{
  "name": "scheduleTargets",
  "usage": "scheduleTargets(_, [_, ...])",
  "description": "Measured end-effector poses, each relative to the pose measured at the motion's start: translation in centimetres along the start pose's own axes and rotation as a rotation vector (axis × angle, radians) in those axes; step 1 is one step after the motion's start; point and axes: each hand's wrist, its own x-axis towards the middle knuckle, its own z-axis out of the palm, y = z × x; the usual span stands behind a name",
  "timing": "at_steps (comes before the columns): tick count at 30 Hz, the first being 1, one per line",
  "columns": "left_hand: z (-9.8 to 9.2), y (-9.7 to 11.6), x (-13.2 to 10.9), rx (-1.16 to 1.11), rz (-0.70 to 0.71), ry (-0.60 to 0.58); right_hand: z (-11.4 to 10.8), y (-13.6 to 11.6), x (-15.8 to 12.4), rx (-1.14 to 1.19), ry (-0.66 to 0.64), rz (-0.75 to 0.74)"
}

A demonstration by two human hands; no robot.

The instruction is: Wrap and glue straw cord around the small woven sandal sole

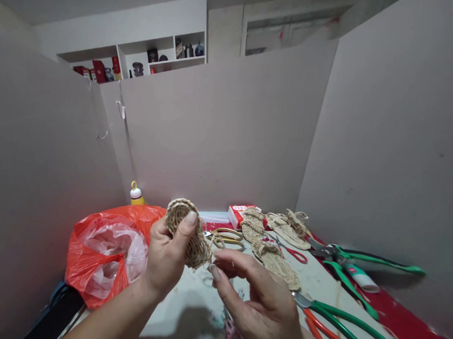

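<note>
My left hand (169,256) grips a small woven straw sandal (188,232), thumb pressed across its top, holding it up above the table. Just below and to the right of it, my right hand (252,294) has thumb and forefinger pinched together near the sandal's lower edge. What they pinch is too thin to make out. Something pinkish shows under that hand's palm.
Several more straw sandals (271,238) lie on the table (188,313), with gold scissors (228,237), red-handled snips (293,252), green-handled pliers (349,264) and cutters (333,315). An orange plastic bag (105,251) and a yellow bottle (136,193) sit left. Grey partition walls close in all round.
</note>
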Motion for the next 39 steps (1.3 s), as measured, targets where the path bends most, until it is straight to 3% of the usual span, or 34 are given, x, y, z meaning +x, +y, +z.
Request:
scheduleTargets(6, [1.0,0.5,0.1,-0.077,-0.162,-0.058,-0.2,-0.1,0.2,-0.036,-0.013,-0.056])
scheduleTargets(11, [1.7,0.5,0.0,-0.188,-0.255,0.001,0.0,0.3,-0.1,-0.067,0.021,-0.024])
scheduleTargets(19, [2.0,-0.2,0.1,-0.256,-0.272,0.051,0.5,0.4,-0.6,-0.093,0.050,-0.048])
scheduleTargets(26, [2.2,-0.8,-0.1,-0.256,-0.215,0.157,1.7,0.5,-1.1,0.107,0.139,0.221])
scheduleTargets(32, [2.0,-1.9,0.1,-0.220,-0.140,0.213,2.5,-0.3,-0.6,0.408,0.153,0.632])
scheduleTargets(39, [2.3,-2.2,-0.4,-0.204,-0.133,0.220,2.8,-0.4,-0.8,0.440,0.202,0.680])
